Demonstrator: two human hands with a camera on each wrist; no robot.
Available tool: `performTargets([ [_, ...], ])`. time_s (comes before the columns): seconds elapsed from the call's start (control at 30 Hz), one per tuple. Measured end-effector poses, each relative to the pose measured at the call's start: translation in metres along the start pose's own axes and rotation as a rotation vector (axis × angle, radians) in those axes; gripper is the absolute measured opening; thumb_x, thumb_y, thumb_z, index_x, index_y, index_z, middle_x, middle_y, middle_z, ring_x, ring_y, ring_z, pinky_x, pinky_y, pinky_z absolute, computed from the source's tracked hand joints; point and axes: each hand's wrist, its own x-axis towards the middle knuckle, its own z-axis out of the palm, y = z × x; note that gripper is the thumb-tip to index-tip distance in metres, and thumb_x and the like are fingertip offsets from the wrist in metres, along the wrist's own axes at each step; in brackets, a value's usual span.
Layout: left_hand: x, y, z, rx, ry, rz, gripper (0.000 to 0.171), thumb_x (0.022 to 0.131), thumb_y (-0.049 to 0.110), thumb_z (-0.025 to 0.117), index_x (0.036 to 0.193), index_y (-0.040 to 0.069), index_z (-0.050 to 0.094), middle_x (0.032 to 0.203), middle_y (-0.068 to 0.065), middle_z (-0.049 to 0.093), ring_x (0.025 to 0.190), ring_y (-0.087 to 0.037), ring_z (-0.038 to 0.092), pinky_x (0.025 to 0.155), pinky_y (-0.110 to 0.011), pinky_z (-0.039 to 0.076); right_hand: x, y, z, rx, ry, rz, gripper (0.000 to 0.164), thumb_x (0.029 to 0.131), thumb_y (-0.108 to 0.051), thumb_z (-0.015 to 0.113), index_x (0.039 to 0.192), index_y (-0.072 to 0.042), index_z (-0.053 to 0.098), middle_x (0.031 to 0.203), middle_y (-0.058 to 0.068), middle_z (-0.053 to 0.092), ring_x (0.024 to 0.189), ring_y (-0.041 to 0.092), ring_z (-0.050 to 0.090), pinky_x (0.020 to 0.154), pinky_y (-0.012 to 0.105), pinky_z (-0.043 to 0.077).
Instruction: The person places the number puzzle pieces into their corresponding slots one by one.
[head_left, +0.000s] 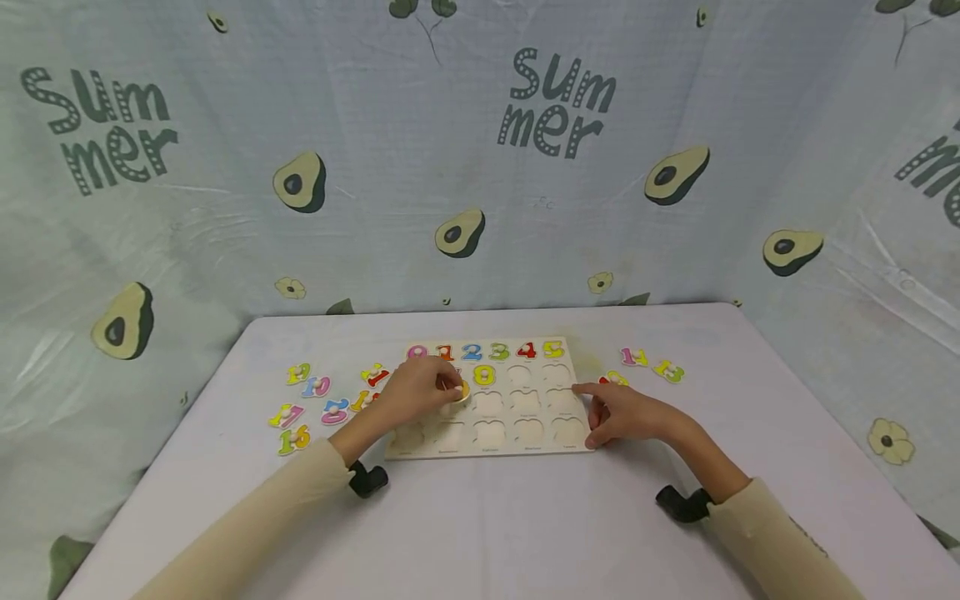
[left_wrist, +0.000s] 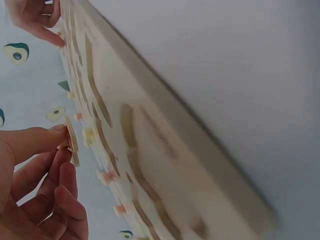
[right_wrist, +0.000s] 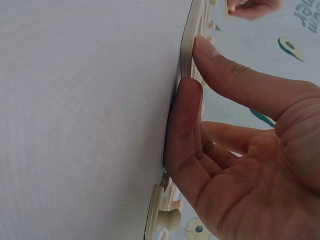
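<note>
A wooden number puzzle board [head_left: 487, 431] lies on the table. Numbers 0 to 5 fill its back row, and a yellow 8 [head_left: 484, 375] sits in the second row. My left hand [head_left: 420, 389] pinches a thin wooden number piece [left_wrist: 71, 137] between thumb and fingers, above the board's left half. Which number it is cannot be seen; only a yellowish edge shows. My right hand [head_left: 628, 414] holds the board's right side, with thumb and a finger at the near corner [right_wrist: 187, 52]. The left hand hides part of the second row.
Several number pieces lie left of the board, among them a 16 [head_left: 294, 439], a 17 [head_left: 286, 415] and a 19 [head_left: 297, 373]. To the right are an 11 [head_left: 633, 357], a 13 [head_left: 668, 371] and a partly hidden piece [head_left: 615, 378]. A printed cloth [head_left: 360, 167] hangs behind.
</note>
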Motion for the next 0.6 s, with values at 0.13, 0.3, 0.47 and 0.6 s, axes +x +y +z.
performTargets([
  [0.13, 0.014, 0.009, 0.005, -0.004, 0.018, 0.046, 0.008, 0.089, 0.019, 0.081, 0.094, 0.013, 0.081, 0.081, 0.004, 0.071, 0.076, -0.008, 0.059, 0.069, -0.025, 0.047, 0.001, -0.001, 0.000, -0.001, 0.003, 0.017, 0.086, 0.081, -0.009, 0.085, 0.154, 0.002, 0.042, 0.083, 0.003, 0.060, 0.078, 0.016, 0.057, 0.069, 0.025, 0.047],
  [0.3, 0.030, 0.015, 0.015, -0.033, 0.020, 0.081, 0.007, 0.089, 0.018, 0.080, 0.093, 0.013, 0.081, 0.081, 0.004, 0.073, 0.073, -0.007, 0.059, 0.068, -0.024, 0.047, 0.002, -0.003, 0.000, 0.005, -0.002, 0.012, 0.085, 0.081, -0.009, 0.085, 0.154, 0.002, 0.042, 0.084, 0.003, 0.060, 0.077, 0.016, 0.057, 0.069, 0.024, 0.047],
  [0.47, 0.044, 0.020, 0.028, -0.051, 0.015, 0.078, 0.008, 0.090, 0.020, 0.078, 0.095, 0.014, 0.081, 0.085, 0.004, 0.073, 0.074, -0.007, 0.060, 0.069, -0.024, 0.047, 0.001, -0.003, -0.001, 0.001, -0.008, 0.004, 0.086, 0.081, -0.009, 0.085, 0.154, 0.004, 0.041, 0.083, 0.002, 0.060, 0.076, 0.014, 0.057, 0.068, 0.024, 0.047],
  [0.6, 0.055, 0.026, 0.037, -0.054, 0.014, 0.082, 0.009, 0.090, 0.021, 0.078, 0.096, 0.015, 0.081, 0.084, 0.005, 0.074, 0.076, -0.007, 0.061, 0.069, -0.024, 0.047, 0.000, -0.001, -0.002, 0.002, -0.008, 0.013, 0.086, 0.081, -0.009, 0.085, 0.154, 0.004, 0.040, 0.083, 0.002, 0.060, 0.076, 0.014, 0.057, 0.069, 0.024, 0.048],
])
